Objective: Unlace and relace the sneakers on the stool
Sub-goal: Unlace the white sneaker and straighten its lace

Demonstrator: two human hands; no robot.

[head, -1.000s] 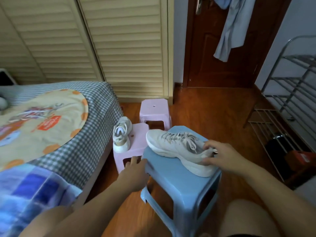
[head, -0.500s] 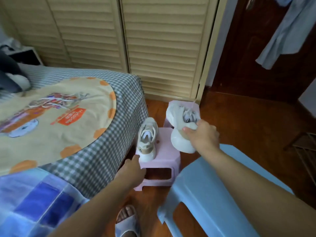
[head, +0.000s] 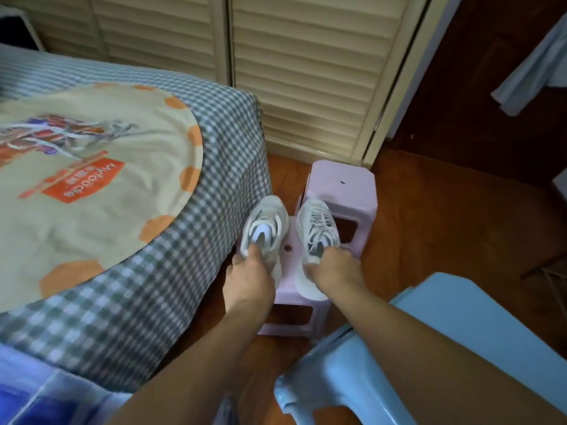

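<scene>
Both sneakers squared up on the pink stool

My left hand (head: pixel 250 271) has its grip clamped on the heel collar of the left sneaker (head: pixel 265 228), thumb dipped into the opening; my right hand (head: pixel 333 265) grips the heel of the right sneaker (head: pixel 317 228) the same way. Both sit side by side on the near pink stool (head: pixel 288 289), toes at twelve o'clock, heels at six towards me. I judge the step is setting the pair down level, so I should press the soles flat and keep the heels from overhanging the edge before letting go. The right one shows criss-crossed laces; the left shows a bare tongue, laces unclear. Uppers look like pale mesh with grey panels over thick rounded white soles. The stool is smooth moulded plastic; a second pink stool (head: pixel 340 182) stands at one o'clock, a glossy blue stool (head: pixel 429 342) at five
</scene>
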